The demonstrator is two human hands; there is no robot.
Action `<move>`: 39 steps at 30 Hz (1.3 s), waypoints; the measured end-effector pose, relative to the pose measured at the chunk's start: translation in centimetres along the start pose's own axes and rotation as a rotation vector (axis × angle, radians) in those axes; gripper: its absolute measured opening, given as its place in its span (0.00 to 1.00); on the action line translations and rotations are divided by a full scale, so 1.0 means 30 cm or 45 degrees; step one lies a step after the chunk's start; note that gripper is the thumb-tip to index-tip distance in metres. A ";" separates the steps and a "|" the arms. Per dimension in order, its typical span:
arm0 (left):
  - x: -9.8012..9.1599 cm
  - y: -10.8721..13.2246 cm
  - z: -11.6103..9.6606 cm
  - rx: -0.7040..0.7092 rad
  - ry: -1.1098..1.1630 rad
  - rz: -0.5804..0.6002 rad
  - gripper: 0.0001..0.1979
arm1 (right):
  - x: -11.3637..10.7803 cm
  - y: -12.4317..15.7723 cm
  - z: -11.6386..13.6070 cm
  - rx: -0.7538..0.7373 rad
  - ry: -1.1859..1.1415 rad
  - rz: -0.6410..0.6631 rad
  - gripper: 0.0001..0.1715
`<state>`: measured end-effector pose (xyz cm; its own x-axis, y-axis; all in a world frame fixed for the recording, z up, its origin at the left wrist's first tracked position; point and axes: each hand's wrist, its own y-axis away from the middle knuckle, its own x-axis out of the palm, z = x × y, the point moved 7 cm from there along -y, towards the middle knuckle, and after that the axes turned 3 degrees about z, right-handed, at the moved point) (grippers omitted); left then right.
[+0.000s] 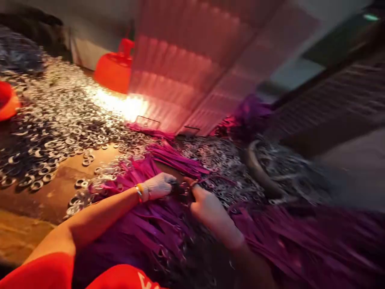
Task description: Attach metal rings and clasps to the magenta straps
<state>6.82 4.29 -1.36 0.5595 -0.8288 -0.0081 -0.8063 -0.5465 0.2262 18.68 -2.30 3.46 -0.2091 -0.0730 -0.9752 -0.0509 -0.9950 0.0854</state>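
My left hand, in a white knit glove, reaches across a pile of purple strips with its fingers curled at a small dark thing I cannot make out. My bare right hand meets it from the right, thumb and fingers pinched at the same spot. More purple strips fan out just beyond the hands. Silver metal rings lie scattered across the brown surface to the left and behind. The picture is smeared by motion.
An orange plastic container stands at the back, another orange thing at the far left edge. A pinkish ribbed panel rises behind the strips. A round basket of rings sits to the right.
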 end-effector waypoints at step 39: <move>0.039 -0.014 -0.035 0.073 -0.237 -0.039 0.08 | 0.037 -0.006 0.054 -0.184 0.405 0.182 0.14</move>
<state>8.00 3.68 -0.46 0.5431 -0.8167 -0.1952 -0.8021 -0.5734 0.1672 16.87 -2.09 2.69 0.1112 -0.2064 -0.9721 0.0996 -0.9709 0.2176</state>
